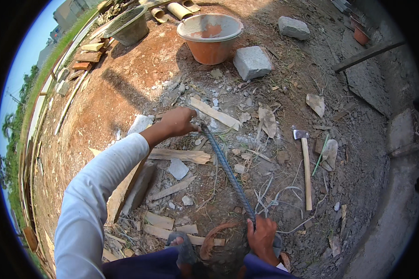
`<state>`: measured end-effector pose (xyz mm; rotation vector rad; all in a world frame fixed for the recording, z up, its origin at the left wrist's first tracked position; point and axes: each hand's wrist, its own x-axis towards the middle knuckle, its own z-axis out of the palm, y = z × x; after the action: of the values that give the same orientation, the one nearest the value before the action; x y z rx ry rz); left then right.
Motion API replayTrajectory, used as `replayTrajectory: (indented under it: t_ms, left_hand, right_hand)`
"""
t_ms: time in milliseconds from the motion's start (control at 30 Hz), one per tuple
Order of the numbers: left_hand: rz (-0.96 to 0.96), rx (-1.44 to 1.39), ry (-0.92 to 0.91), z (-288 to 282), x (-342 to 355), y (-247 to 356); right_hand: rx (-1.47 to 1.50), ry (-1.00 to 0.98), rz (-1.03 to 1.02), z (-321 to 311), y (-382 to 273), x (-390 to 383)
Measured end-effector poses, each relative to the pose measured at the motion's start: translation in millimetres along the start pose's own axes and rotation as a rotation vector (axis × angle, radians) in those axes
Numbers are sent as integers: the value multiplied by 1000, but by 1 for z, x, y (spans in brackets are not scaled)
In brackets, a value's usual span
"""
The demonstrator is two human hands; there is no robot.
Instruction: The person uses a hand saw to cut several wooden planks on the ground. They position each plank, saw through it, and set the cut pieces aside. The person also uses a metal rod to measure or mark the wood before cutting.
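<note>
A blue-grey ribbed steel bar [226, 167] slants across the middle, from the centre of the ground down toward my feet. My right hand [263, 236] is closed around its near end. At the bar's far end is my left hand [178, 122], its fingers curled in a pinch right beside the tip. Whatever those fingers hold, if anything, is hidden. Under the left hand lie a pale wood strip [214, 113] and a whitish block [140, 124]. To the right of the bar a hatchet [305, 169] with a wooden handle lies on the dirt.
Farther off stand an orange tub [210, 39], a grey tub [128, 28] and two concrete blocks [252, 63]. Planks [125, 186] and wood scraps lie at the left, loose pale strips [277, 197] near the right hand. A wall [402, 186] bounds the right side.
</note>
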<state>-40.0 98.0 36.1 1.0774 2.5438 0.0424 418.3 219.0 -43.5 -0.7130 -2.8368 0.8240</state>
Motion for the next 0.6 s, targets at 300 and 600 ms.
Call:
replayTrajectory:
  t_ms: [300,600]
  left_hand:
    - [73,-302,132,59,41,-8]
    - [-272,-664,31,74,57,-16]
  right_hand:
    - [61,-32,52,-6,6,0]
    - [105,-191,171,-21,6,-8]
